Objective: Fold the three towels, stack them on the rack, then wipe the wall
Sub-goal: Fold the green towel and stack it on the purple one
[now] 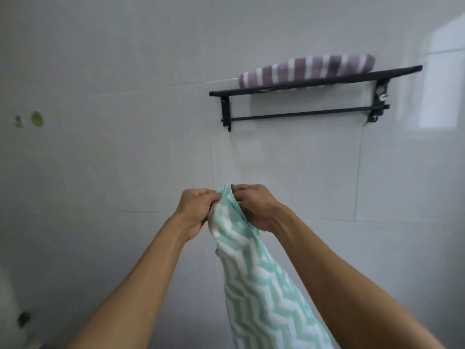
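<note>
A green-and-white zigzag towel hangs down between my forearms. My left hand and my right hand both pinch its top edge, close together, in front of the white tiled wall. Higher up on the right, a black wall rack carries a folded purple-and-white striped towel on its top shelf. The rack's lower bar is bare. No third towel is in view.
Two small green marks or hooks sit on the wall at the left. A white object with a dark spot shows at the lower left edge. Bright window light reflects off the tiles at the far right.
</note>
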Motion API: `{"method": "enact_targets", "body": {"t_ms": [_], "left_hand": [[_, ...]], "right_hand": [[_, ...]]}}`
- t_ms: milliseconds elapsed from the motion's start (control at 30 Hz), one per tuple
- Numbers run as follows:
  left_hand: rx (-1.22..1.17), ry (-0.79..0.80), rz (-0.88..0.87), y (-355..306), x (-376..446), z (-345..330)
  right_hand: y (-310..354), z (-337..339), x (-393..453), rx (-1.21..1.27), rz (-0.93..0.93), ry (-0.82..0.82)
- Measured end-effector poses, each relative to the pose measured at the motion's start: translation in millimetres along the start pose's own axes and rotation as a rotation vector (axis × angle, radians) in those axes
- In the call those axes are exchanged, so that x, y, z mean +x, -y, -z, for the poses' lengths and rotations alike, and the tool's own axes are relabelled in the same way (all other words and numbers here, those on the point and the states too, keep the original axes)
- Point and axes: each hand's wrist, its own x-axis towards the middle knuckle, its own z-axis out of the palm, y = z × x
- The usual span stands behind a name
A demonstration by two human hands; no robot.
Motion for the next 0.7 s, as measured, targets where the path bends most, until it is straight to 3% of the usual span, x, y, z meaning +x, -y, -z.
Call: {"method": "enact_targets", "body": {"t_ms": [100, 233, 367, 467, 533, 633, 700], "left_hand": [[0.069, 0.101, -0.041, -1.6, -7.7, -15.9], [0.21, 0.068, -0.114, 0.5, -13.1, -23.2], [0.222, 0.119, -0.153, 5.8, -25.4, -30.3], [0.096, 0.231, -0.021, 8.9, -36.9, -38.6], [-0.063, 0.311, 0.178, 10.2, -43.3, -43.9], [-0.178, 0.382, 0.421, 14.4, -47.5, -51.5], [-0.129, 0.46, 0.453, 16.5, -47.2, -55.5]], "right_hand": [[6.4, 12.7, -12.1, 0.012, -0.106, -0.063], [5.6, 13.4, -21.5, -0.144, -0.026, -0.293], [-3.6, 10.4, -42.1, 0.045, -0.035, -0.396], [-7.3, 8.4, -56.6, 0.11, -0.09, -0.472], [-4.4, 10.1, -64.3, 0.089, -0.087, -0.484], [-5.7, 14.9, -79.8, 0.111, -0.04, -0.357], [-9.7, 18.3, -88.9, 0.089, 0.013, -0.254]]}}
